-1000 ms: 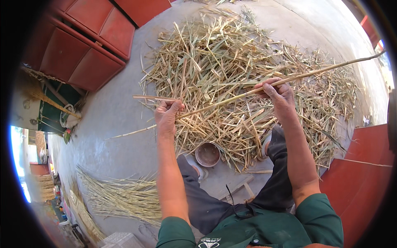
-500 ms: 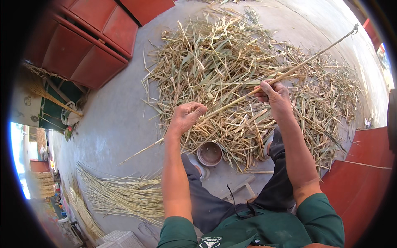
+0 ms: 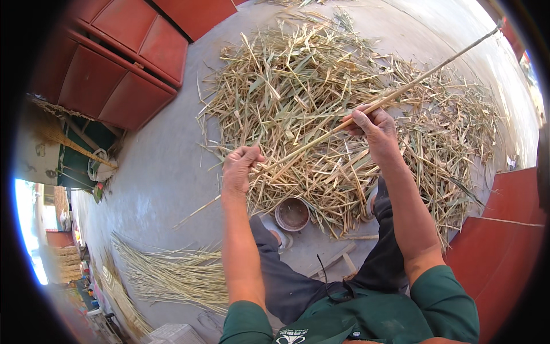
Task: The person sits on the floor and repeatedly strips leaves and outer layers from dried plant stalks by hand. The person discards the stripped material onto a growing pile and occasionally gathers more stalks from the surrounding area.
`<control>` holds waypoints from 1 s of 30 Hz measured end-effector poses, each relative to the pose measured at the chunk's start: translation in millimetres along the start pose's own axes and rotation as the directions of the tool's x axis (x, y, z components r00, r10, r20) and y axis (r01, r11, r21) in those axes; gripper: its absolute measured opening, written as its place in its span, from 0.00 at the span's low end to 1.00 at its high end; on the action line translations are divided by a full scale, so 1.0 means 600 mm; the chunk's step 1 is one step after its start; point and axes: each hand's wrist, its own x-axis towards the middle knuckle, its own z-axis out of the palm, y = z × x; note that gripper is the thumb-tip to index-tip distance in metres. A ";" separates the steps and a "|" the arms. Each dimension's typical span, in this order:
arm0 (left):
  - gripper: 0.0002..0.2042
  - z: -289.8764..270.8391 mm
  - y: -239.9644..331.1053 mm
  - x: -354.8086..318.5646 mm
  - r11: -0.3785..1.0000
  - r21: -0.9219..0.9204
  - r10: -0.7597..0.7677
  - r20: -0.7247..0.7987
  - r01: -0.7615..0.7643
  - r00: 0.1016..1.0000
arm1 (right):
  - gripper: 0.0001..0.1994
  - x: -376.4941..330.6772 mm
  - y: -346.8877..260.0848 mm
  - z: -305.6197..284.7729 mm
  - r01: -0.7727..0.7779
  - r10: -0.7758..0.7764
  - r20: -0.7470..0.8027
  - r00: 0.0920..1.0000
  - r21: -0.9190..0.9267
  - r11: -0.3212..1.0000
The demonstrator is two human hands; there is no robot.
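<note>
Both hands are on one long stalk (image 3: 366, 109) right now, and it runs slantwise across the whole scene, from low on the left, near the bare floor (image 3: 172, 172), up to the far right. The left hand (image 3: 239, 168) is clenched around the stalk's lower stretch. The right hand (image 3: 373, 127) grasps it further up, fingers wrapped over the top.

Under and beyond the hands lies the big heap of loose stalks and leaves (image 3: 321, 97), spread wide over the far half of the floor. It looks like most of the material is unsorted there, so by my reading a great deal is left to go through.

Down at the near left sits a neat bundle of thin straight stalks (image 3: 172, 272), laid side by side, well apart from the heap. That would be the finished share, I judge, and it is the smaller of the two.

A small round bowl (image 3: 293, 214) sits on the floor between the knees, just at the heap's near edge. Red cabinets (image 3: 114, 74) stand at far left.
</note>
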 end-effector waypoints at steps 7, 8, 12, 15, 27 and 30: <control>0.20 -0.012 -0.010 0.017 0.751 0.542 0.417 0.054 -0.377 0.907 | 0.11 -0.001 -0.003 -0.002 -0.018 0.016 -0.085 0.996 -0.021 1.000; 0.19 -0.001 -0.006 0.011 0.733 0.549 0.400 0.128 -0.401 0.908 | 0.11 0.000 0.000 -0.003 -0.026 0.024 -0.099 0.995 -0.014 1.000; 0.15 0.015 0.002 0.001 0.713 0.587 0.291 0.250 -0.383 0.924 | 0.12 0.004 0.007 0.000 -0.072 0.075 -0.127 0.989 0.030 0.997; 0.10 0.006 -0.001 0.002 0.526 0.730 0.347 0.284 -0.436 0.894 | 0.13 0.007 0.003 0.001 -0.143 0.149 -0.102 0.984 0.061 0.988; 0.10 0.137 0.017 -0.014 0.228 0.619 0.747 0.384 -0.751 0.543 | 0.11 -0.024 0.054 0.088 -0.285 0.282 0.045 0.958 0.092 0.954; 0.08 0.104 0.033 -0.018 0.287 0.704 0.664 0.343 -0.650 0.664 | 0.10 -0.002 0.025 0.065 -0.231 0.233 -0.058 0.971 0.053 0.972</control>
